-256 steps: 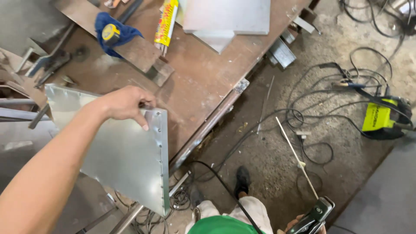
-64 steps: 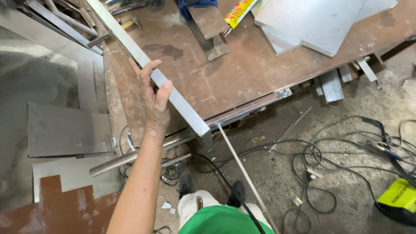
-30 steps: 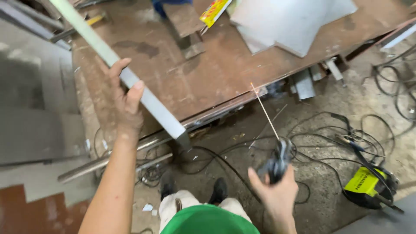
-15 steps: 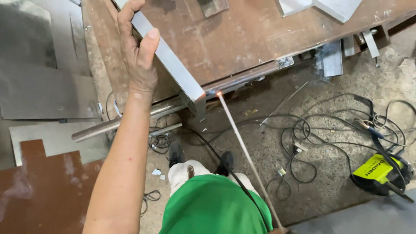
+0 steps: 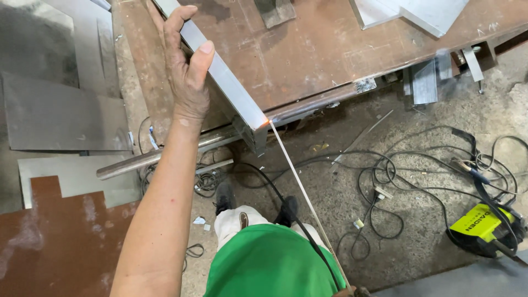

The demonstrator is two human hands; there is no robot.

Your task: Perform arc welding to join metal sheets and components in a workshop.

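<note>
One long strip of folded sheet metal [image 5: 220,77] lay slanted across the rusty brown counter [image 5: 330,55], its near end overhanging the counter's front edge; the left hand [image 5: 184,71] gripped it partway along, thumb hooked over the upper face and the other digits curled round the far side, pressing it down against the counter; the right hand was all but out of view at the bottom edge of the picture, so whether it was clenched or loose could not be told. A thin welding rod [image 5: 305,198] ran up from that corner, well below and to the right of the left hand, and its tip met the strip's near corner in a small orange spark [image 5: 268,120].

The strip looked stiff along its fold yet light enough for a one-handed hold, with thin, likely sharp edges; the flat upper face, well back from the hot end, seemed the sound place to hold it, and that was where the hand sat.

Beyond the hand lay pale metal sheets [image 5: 407,11]; below and right of it, black cables [image 5: 385,181] tangled over the concrete floor [image 5: 418,231] toward a yellow welding machine [image 5: 481,228]; a round steel pipe [image 5: 159,157] sat under the counter edge just beneath the wrist.
</note>
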